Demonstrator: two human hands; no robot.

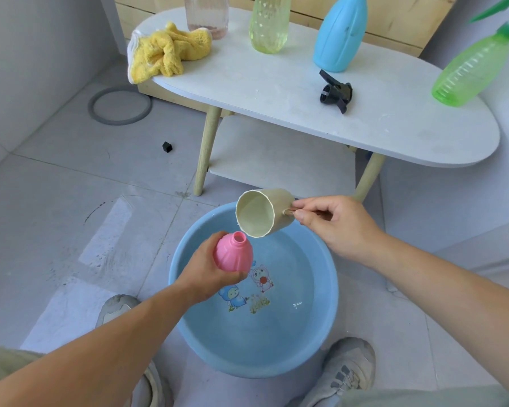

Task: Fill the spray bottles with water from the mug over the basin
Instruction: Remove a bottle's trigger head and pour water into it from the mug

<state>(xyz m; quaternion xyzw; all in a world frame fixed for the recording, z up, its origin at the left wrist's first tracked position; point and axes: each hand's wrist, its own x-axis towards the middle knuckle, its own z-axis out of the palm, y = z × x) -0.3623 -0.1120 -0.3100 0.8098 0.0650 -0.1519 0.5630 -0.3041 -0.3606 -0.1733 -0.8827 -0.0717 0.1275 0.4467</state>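
Left hand (206, 273) grips pink ribbed plastic bottle (233, 252) over blue plastic basin (326, 333) — spills fall inside. Right hand (332, 223) pinches handle of tipped cream mug (262, 212) — lip just above the open neck.

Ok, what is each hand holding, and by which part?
Left hand grips the pink bottle round its body; right hand pinches the mug by its handle.
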